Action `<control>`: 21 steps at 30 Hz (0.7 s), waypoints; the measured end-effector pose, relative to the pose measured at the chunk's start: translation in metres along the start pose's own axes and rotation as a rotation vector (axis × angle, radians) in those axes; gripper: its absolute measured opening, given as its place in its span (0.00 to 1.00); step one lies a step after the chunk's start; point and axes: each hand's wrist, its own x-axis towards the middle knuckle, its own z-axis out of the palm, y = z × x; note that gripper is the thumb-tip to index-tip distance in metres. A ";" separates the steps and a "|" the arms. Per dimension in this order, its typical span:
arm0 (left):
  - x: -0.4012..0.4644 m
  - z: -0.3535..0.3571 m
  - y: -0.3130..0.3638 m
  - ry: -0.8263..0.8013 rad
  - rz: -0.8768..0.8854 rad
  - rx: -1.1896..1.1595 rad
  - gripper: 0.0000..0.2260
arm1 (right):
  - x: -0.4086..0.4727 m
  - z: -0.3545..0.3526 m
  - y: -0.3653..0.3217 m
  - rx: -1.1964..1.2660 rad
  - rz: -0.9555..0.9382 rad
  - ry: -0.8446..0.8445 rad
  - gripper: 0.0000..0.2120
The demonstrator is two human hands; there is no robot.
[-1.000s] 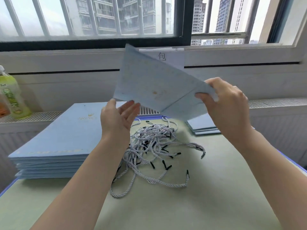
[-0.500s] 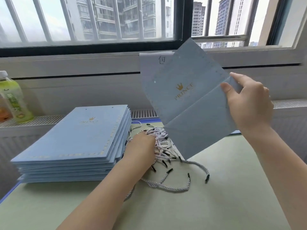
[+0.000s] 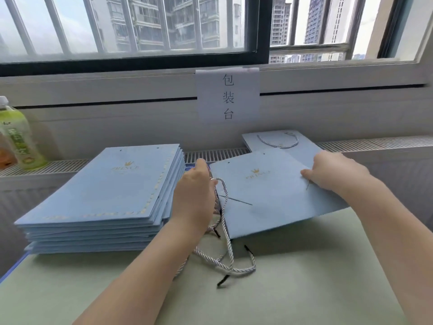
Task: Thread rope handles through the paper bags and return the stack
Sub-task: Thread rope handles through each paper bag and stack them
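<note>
The near half of the table [image 3: 304, 289] lies bare and green on the right, open for a hand to cross; at centre a tangle of rope handles [image 3: 225, 261] sprawls over it, black tips sticking out; the tall stack of flat paper bags [image 3: 98, 195] blocks the left side, its right edge just beside the left hand [image 3: 196, 195], leaving only a narrow gap there; the held paper bag [image 3: 269, 198] slopes over the middle, lifted off the table at its near edge; behind it a finished bag [image 3: 269, 141] lies against the radiator grille [image 3: 375, 144]; a green bottle [image 3: 18, 139] stands far left on the sill, well apart; the right hand [image 3: 332, 172] rests on the held bag's right part.
</note>
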 end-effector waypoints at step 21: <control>0.004 -0.012 0.020 -0.030 0.220 -0.907 0.12 | -0.044 0.032 -0.078 1.168 -0.765 -0.091 0.09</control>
